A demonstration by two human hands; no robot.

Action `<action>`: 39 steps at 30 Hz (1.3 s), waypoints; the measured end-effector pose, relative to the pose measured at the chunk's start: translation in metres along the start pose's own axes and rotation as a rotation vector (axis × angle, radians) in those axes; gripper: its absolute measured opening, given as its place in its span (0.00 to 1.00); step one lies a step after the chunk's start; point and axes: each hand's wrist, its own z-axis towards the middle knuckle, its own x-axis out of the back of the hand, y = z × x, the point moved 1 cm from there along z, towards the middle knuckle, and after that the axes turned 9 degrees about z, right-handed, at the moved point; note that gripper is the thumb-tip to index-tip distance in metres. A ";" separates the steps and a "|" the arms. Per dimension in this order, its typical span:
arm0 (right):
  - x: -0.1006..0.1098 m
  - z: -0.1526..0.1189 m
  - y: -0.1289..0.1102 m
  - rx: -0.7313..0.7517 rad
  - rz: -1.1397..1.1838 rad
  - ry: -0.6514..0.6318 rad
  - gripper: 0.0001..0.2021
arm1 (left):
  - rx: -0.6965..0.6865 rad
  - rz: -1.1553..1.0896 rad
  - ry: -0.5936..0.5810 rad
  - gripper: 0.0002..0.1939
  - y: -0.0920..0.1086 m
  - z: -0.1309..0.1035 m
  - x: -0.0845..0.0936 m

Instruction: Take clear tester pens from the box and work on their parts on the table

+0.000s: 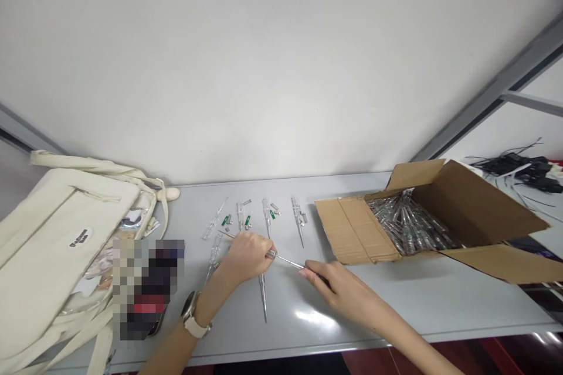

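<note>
My left hand (250, 253) is closed around a clear-bodied tester screwdriver (271, 254), whose thin blade sticks out to the left. My right hand (341, 286) grips a screwdriver (290, 262) with a thin metal shaft; fingers mostly cover its dark handle. The shaft's end meets the right end of the tester in my left hand. Just below my left hand lies another tester screwdriver (263, 293), blade towards the front edge. Behind the hands are clear testers (295, 211) laid out with small green strips (247, 220) and small metal parts (303, 218).
On the right stands an open cardboard box (347, 228) full of clear testers (409, 222), flaps spread. A cream bag (57, 234) and a partly pixelated dark object (153, 287) lie on the left. Black cables (519, 167) lie beyond the box. A white wall backs the grey table (373, 310).
</note>
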 end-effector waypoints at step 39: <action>-0.008 -0.002 0.014 0.111 -0.357 0.275 0.12 | 0.030 -0.141 -0.513 0.14 -0.008 0.031 0.013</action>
